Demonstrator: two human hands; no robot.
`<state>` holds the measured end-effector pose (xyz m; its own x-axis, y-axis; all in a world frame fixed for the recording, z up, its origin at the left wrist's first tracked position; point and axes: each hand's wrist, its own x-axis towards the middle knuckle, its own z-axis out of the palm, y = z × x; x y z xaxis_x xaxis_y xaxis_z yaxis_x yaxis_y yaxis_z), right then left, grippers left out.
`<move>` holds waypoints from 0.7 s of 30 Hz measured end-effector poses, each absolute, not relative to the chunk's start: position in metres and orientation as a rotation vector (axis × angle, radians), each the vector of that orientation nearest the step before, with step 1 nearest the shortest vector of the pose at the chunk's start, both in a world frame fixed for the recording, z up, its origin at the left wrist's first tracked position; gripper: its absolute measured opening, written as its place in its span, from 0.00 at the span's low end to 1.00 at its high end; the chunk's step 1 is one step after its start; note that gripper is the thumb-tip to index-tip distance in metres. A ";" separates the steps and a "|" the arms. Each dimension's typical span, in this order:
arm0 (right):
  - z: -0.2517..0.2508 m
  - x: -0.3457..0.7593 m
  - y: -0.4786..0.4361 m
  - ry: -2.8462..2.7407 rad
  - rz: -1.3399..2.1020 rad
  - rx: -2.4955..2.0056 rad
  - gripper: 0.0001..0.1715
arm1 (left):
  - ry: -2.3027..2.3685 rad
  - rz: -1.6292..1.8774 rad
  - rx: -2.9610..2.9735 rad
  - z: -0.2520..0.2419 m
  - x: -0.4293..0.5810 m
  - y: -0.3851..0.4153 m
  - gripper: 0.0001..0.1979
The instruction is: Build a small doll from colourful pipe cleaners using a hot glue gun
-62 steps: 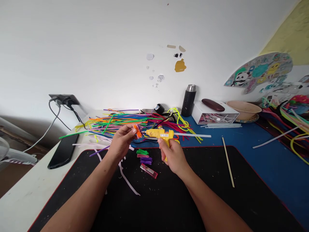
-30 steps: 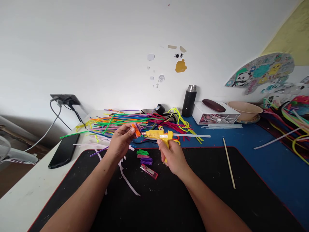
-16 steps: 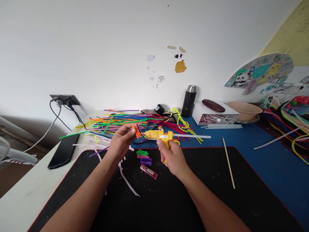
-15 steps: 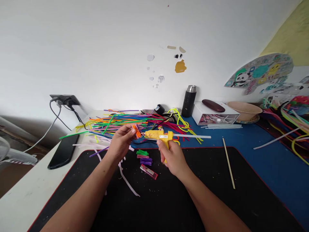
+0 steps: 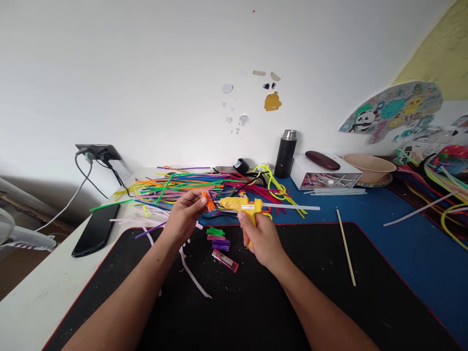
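Note:
Between thumb and fingers, my left hand [image 5: 185, 214] pinches a small bundle of folded pipe cleaners [image 5: 209, 201], orange and purple. My right hand [image 5: 261, 239] is wrapped round the handle of a yellow hot glue gun [image 5: 239, 204], whose nozzle points left and meets or nearly meets the bundle. A clear glue stick [image 5: 290, 207] juts from the gun's back end. Below the gun, folded green pipe cleaners [image 5: 215, 231], a pink piece and purple folded pipe cleaners [image 5: 221, 244] lie on the black mat [image 5: 234, 312]. Just under them is a pinkish-red lighter [image 5: 225, 261].
Loose colourful pipe cleaners [image 5: 183, 183] spread along the back. A black phone [image 5: 97, 231] lies left, a wooden stick [image 5: 345, 246] right. By the wall stand a black thermos [image 5: 285, 155], a white box [image 5: 307, 180] and a beige bowl [image 5: 369, 169]. White strips lie near my left forearm.
The orange and purple bundle has turned slightly in my left fingers and shifted a little to the right at the nozzle. The glue gun stays almost in place.

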<state>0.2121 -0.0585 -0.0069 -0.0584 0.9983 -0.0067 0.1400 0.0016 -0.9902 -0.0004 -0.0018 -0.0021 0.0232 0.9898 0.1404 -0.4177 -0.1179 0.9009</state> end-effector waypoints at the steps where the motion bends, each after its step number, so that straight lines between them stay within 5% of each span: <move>1: -0.007 0.212 -0.058 -1.356 1.186 -1.286 0.39 | 0.786 1.438 1.005 -0.002 0.000 -0.002 0.17; 21: -0.011 0.212 -0.057 -1.357 1.202 -1.286 0.37 | 0.768 1.488 0.925 -0.007 -0.006 0.003 0.18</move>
